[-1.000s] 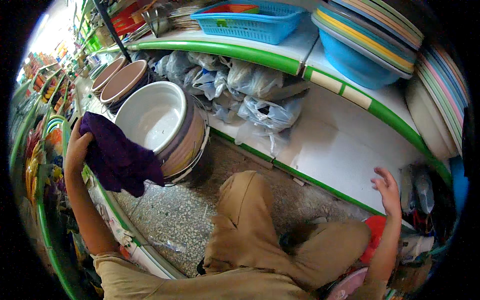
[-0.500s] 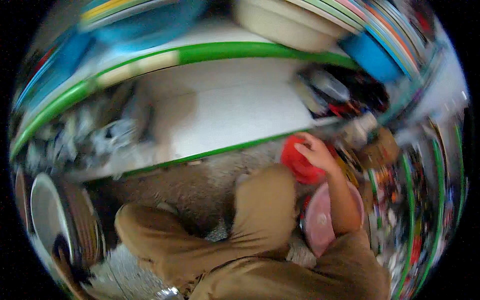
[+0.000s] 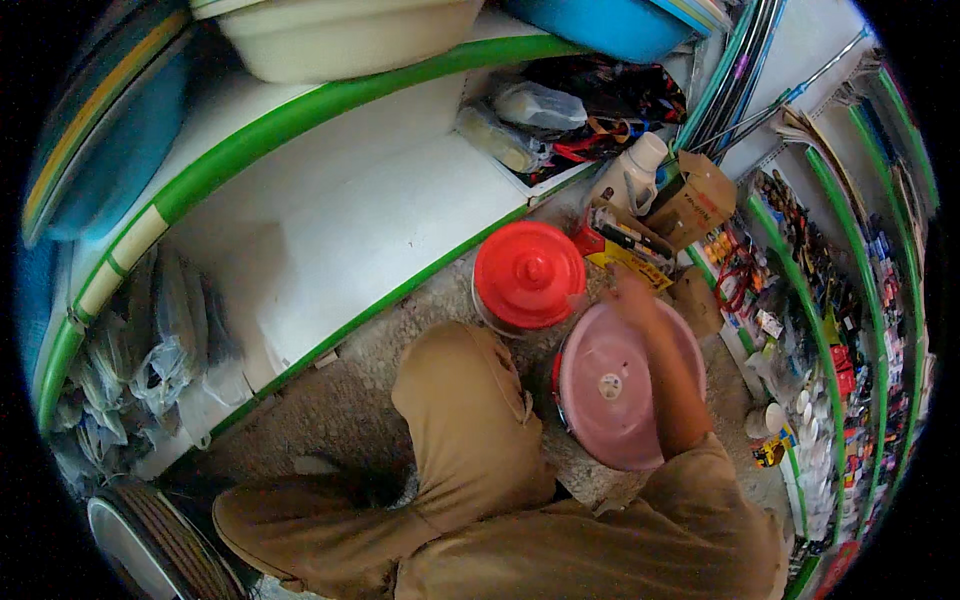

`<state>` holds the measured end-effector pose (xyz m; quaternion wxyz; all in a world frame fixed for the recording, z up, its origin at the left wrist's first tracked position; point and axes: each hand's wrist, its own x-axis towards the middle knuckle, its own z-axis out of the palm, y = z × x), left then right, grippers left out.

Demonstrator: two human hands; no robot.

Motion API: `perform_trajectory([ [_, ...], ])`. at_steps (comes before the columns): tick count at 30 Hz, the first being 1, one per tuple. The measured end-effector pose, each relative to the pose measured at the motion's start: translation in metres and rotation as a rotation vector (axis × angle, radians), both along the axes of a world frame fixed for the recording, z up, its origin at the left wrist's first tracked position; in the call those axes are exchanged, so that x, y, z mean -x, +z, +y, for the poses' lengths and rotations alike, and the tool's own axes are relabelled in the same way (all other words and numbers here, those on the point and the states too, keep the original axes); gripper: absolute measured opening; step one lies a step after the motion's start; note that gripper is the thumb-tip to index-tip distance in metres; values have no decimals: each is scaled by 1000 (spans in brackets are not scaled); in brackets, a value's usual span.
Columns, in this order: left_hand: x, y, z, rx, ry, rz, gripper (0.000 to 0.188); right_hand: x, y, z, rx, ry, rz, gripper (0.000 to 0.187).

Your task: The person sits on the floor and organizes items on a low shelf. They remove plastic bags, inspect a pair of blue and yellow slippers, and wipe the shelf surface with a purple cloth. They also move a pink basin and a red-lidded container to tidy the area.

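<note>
My right arm crosses over a pink plastic basin [image 3: 612, 422], with my right hand [image 3: 628, 292] by the basin's far rim. Blur and the angle hide its fingers, so I cannot tell whether they are closed or hold anything. Just left of that hand stands a round container with a red knobbed lid [image 3: 528, 268]. Beyond the hand lies an open carton with a yellow side [image 3: 640, 262], holding small packed goods. Of my left hand nothing shows.
A white shelf with green edging [image 3: 360, 225] runs along the left, with bagged goods [image 3: 175, 340] on it. Basins [image 3: 350, 35] are stacked above. A cream jug [image 3: 632, 170] and a brown cardboard box [image 3: 693, 200] stand far right. Crowded racks [image 3: 800, 290] line the right.
My view has swung right. My right hand has left the red lid and moved to the right, to the pink basin's far rim.
</note>
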<state>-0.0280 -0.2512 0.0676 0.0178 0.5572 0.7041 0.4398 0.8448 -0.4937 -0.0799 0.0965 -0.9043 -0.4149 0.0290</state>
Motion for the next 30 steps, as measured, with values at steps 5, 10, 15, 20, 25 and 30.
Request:
perform_trajectory([
  [5, -36, 19, 26, 15, -203, 46, 43, 77, -12, 39, 40, 287, 2, 48],
  [10, -78, 12, 59, 107, -512, 64, 43, 151, -35, 34, 158, 595, -73, 47],
  [15, -138, 13, 68, 175, -701, 118, 42, 145, -28, 17, 271, 533, -61, 41],
  [20, -167, 12, 58, 184, -782, 202, 45, 143, -35, 34, 439, 540, -58, 35],
  [25, -177, 9, 36, 227, -632, 166, 45, 146, -45, 28, 297, 560, -101, 26],
  [30, -139, 18, 2, 175, -396, 115, 38, 155, -48, 52, 558, 478, -15, 31],
])
